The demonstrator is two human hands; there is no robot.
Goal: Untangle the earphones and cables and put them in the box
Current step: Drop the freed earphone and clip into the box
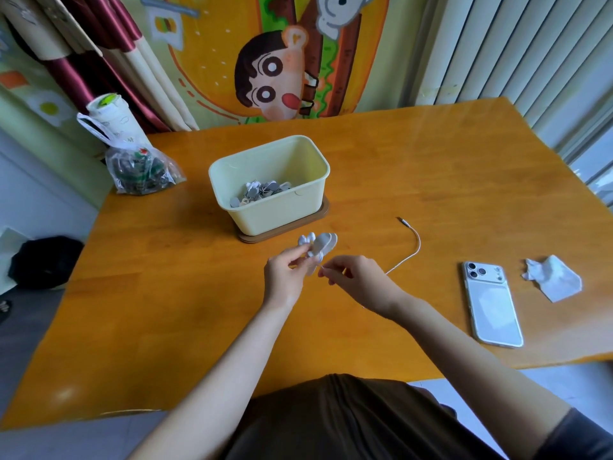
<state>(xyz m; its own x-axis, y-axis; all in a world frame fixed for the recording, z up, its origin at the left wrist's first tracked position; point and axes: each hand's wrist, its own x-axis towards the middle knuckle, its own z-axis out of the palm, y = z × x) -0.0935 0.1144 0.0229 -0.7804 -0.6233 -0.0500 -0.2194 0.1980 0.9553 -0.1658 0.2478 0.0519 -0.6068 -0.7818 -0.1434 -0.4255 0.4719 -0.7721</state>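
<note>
Left hand: our left hand (286, 275) pinches a white bunch of earphones (319, 248) with thumb and fingers (the bunch is blurry, so we cannot tell its parts).
Right hand: our right hand (356, 277) pinches the thin white cable (418, 247) just beside the bunch.
Cable: it runs out to the right from our right hand, bends over the table (166, 293) and ends in a little plug (402, 220).
Box: the pale yellow box (275, 215) stands on a brown base (288, 231) behind our hands. Small grey bits (262, 192) lie in it.
Earphones: we hold them up over the table, near the front of the box and not in it.
Other things: a phone (492, 307) lies face down on the right. A crumpled tissue (552, 277) lies beside it. A plastic bag (142, 171) sits at the far left.
</note>
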